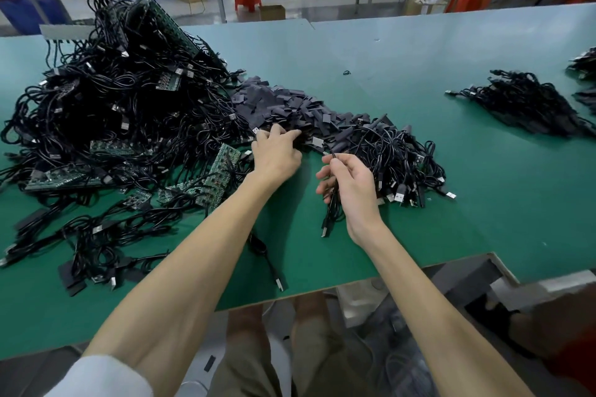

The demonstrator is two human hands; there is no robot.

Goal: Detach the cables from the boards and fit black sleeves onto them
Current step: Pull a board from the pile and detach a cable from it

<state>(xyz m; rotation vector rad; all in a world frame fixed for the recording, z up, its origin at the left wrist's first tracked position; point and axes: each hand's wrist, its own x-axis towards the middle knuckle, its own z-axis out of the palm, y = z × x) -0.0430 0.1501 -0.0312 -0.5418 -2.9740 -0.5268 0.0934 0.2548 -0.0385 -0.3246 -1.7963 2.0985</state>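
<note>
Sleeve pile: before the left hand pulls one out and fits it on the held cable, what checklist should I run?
1. Cable held firmly: ok, the right hand has its fingers curled round it in a closed grip.
2. Plug free of tangles: ok, it hangs below the right hand, apart from the other cables.
3. Cable's upper end detached and exposed: cannot tell, it runs into the clutter above the thumb.
4. Left hand at the sleeve pile: ok, its fingertips are on the pile's near edge.
5. One sleeve singled out: cannot tell, the fingers hide it.
</note>
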